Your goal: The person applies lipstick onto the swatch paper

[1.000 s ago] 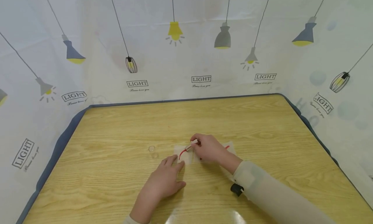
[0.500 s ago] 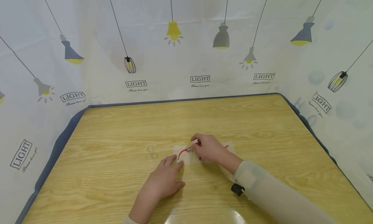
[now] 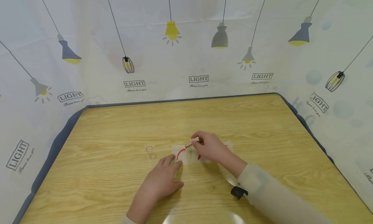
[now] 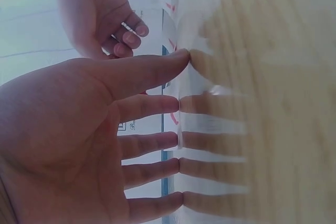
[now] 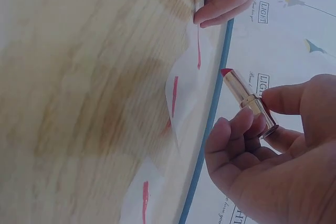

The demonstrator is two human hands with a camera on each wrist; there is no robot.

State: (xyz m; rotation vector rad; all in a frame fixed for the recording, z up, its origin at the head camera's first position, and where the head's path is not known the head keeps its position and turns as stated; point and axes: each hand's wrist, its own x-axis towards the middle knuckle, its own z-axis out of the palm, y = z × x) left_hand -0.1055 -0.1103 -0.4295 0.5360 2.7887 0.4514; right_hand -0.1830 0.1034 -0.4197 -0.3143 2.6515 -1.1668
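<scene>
My right hand [image 3: 211, 148] pinches a lipstick [image 5: 245, 92] by its base between thumb and fingers. The gold-coloured tube slants, and its red tip [image 5: 226, 71] shows a gap from the paper in the right wrist view. Beneath lies a thin white tissue-like paper [image 3: 186, 157] bearing a curved red stroke [image 3: 180, 152]. More red marks [image 5: 175, 95] show on it, and the right hand covers part of the sheet in the head view. My left hand [image 3: 161, 180] has its fingers spread and straight, fingertips resting at the paper's near left edge and on the table.
A small clear object with a squarish outline [image 3: 149, 149] is on the wooden table [image 3: 116, 172], left of the paper. By the right cuff is a small black device [image 3: 239, 192]. A white backdrop [image 3: 163, 62] printed with lamps encloses the table's back and sides.
The right hand has drawn the lipstick slightly right and up, away from the end of the red stroke, which has lengthened a little. The left hand holds its place.
</scene>
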